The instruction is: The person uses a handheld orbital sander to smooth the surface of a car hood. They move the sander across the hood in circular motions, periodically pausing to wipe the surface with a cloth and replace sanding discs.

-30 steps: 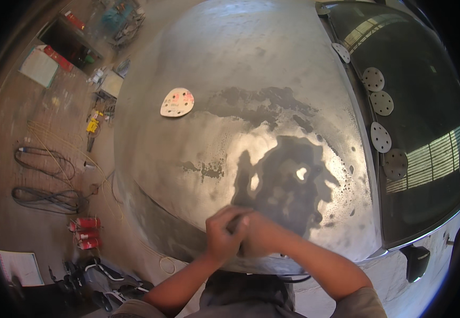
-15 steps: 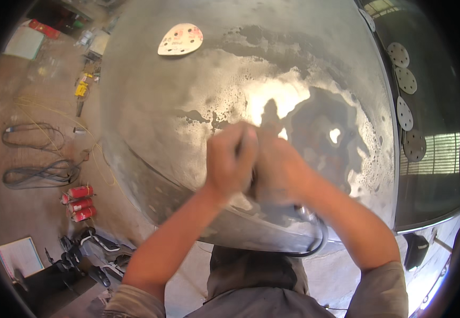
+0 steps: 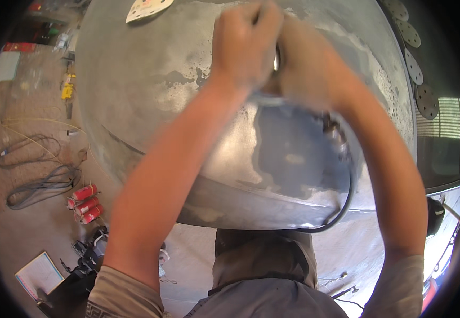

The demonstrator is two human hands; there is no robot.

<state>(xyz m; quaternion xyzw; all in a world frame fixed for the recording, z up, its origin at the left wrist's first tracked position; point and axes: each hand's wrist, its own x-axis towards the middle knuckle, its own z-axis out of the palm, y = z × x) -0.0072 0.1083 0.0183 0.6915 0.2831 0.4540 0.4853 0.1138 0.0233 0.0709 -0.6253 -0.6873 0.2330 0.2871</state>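
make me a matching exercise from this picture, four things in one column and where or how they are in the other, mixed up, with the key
Column one
1. black hose
2. red cylinders
3. perforated discs
4. left hand

Column two
A. on the floor at the left
B. fingers bent, beside the right hand
C. curving over the metal panel's near edge
D. in a row along the dark glass at the right

Pairs: 1-C, 2-A, 3-D, 4-B
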